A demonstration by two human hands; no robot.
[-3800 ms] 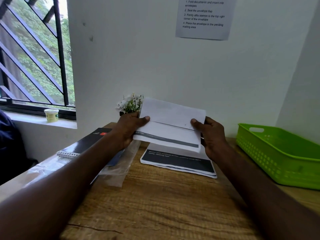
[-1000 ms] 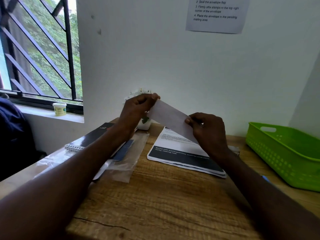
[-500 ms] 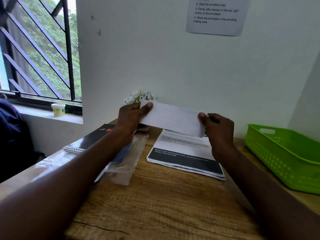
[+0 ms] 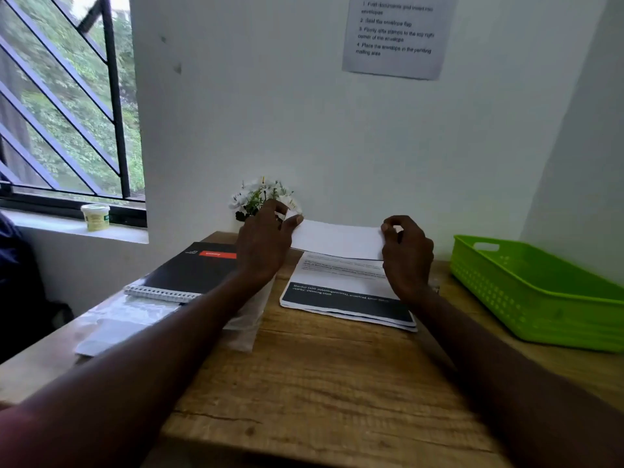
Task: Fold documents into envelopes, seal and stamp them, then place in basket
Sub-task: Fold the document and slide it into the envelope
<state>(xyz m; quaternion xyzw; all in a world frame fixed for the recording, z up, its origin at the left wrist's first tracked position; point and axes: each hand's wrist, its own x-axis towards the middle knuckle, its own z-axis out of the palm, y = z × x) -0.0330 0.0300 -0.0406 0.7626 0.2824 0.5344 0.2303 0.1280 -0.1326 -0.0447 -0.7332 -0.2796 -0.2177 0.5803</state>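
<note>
Left hand (image 4: 263, 244): raised off the surface, thumb and fingers pinching the left end of the envelope (image 4: 337, 239).
Right hand (image 4: 407, 255): level with the left hand, fingers curled, pinching the right end of the envelope.
Envelope: white, stretched flat between the two hands, long side running from one hand to the other; held in the air just above the far edge of the papers (image 4: 344, 292). Whether its flap is closed I cannot tell, since the picture is soft there.
Papers: a small stack lying on the surface (image 4: 320, 383), below and between the hands, with a dark printed band along the near edge.
Basket (image 4: 540, 295): green, slotted walls, well out to the right of the right hand, resting on the surface.
Notebook (image 4: 189, 271): black spiral-bound cover with a red label, just left of the left hand, partly under the left forearm.
Plastic sleeve (image 4: 125, 325): clear, lying near the notebook, under and left of the left forearm.
Flowers (image 4: 260, 194): small white bunch directly behind the left hand, against the wall.
Jar (image 4: 95, 216): pale, on the windowsill far left of the left hand.
Notice (image 4: 395, 32): printed sheet on the wall, high above the right hand.
</note>
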